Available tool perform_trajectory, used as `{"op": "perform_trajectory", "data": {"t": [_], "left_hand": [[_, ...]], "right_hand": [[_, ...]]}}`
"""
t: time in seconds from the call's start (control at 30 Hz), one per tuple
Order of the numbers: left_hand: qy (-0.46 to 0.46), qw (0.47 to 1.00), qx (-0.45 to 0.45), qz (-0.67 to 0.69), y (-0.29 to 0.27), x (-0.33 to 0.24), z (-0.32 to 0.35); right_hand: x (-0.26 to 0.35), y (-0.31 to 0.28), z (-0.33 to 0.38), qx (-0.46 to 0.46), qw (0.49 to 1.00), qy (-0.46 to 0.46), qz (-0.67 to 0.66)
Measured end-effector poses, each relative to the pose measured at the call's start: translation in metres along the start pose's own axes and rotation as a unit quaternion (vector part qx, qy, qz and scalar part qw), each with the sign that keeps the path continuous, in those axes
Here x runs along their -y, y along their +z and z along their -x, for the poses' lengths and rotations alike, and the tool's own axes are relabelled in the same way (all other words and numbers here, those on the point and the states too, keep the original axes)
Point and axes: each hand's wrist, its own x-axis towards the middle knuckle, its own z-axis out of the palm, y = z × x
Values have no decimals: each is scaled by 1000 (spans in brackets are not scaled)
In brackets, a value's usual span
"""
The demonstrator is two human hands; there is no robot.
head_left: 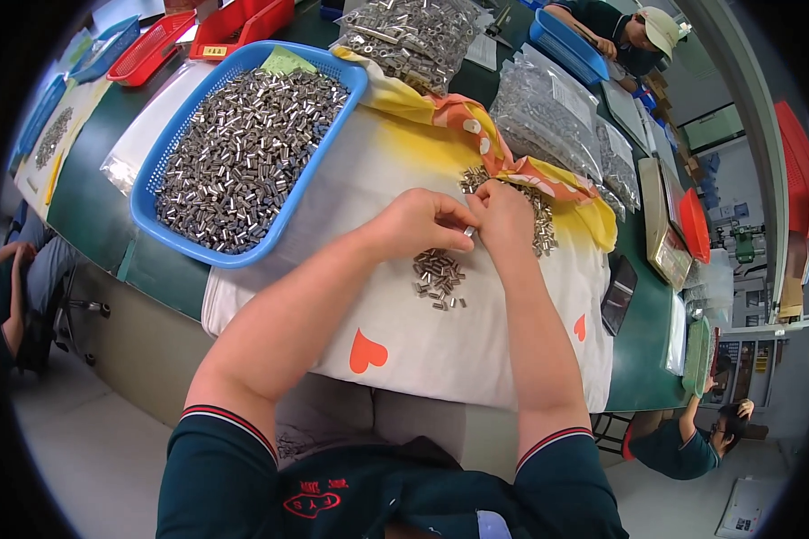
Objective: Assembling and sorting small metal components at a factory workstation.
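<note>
My left hand [420,222] is closed in a pinch, with a small shiny metal cylinder [469,231] at its fingertips. Close beside it, my right hand [505,212] has its fingers pressed together; what they hold, if anything, is hidden. Below the two hands, a small pile of short metal cylinders [437,274] lies on the white cloth [440,346], which has red hearts on it. A larger heap of similar cylinders [544,225] spreads behind and to the right of my right hand, partly covered by it.
A blue basket [144,208] full of metal cylinders stands at the left. Bags of metal parts [413,40] and clear bags [548,108] lie at the back, behind a yellow and orange cloth [386,85]. A dark phone [617,295] is at the right. Other people sit around.
</note>
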Motion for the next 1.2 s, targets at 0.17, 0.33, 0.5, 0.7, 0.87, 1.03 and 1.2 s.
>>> {"op": "perform_trajectory", "data": {"t": [0.17,0.33,0.5,0.7,0.87,1.03,1.2], "left_hand": [[-22,994,-13,107,-1,-5,0],[-5,980,-53,193,-4,0,-2],[-14,982,-38,183,-6,1,-1],[-13,989,-25,143,-2,3,-3],[-26,990,-23,136,-2,3,-1],[-18,996,-47,78,-1,3,1],[-1,998,-5,57,-2,-1,2]], "right_hand": [[-4,-2,5,11,1000,-12,-17],[6,-20,30,-1,988,28,-151],[3,-20,49,15,891,74,-447],[6,-27,53,-5,926,0,-378],[13,-28,58,-61,967,-67,-238],[12,-26,58,-48,967,-60,-242],[4,-33,56,42,942,1,-332]]}}
